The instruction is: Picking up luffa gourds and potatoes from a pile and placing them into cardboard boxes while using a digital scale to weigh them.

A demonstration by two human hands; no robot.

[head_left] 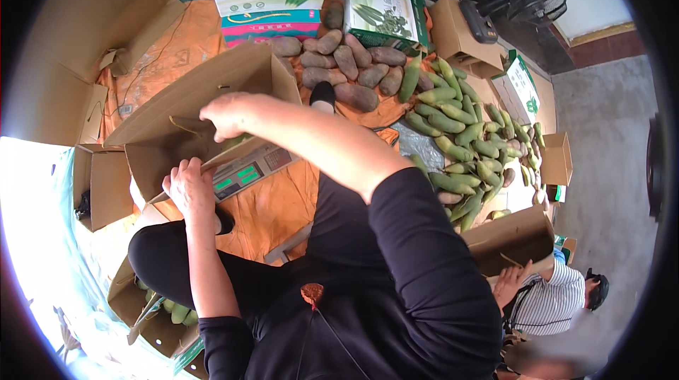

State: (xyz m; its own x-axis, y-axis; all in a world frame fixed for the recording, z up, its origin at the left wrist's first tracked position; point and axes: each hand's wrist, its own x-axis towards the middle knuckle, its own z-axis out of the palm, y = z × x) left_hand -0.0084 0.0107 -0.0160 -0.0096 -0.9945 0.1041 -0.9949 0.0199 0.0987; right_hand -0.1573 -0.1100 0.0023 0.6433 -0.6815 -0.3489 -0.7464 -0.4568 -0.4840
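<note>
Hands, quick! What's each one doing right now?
Left hand: closed, holding the near edge of the open cardboard box.
Right hand: over the box's opening, fingers bent; can't tell if it holds anything.

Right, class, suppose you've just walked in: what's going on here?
A seated person's left hand holds the near edge of an open cardboard box, and the right hand is over its opening; whether it grips anything is unclear. A scale shows beside the box. Green radishes lie piled to the right, near a co-worker handling another box.
</note>
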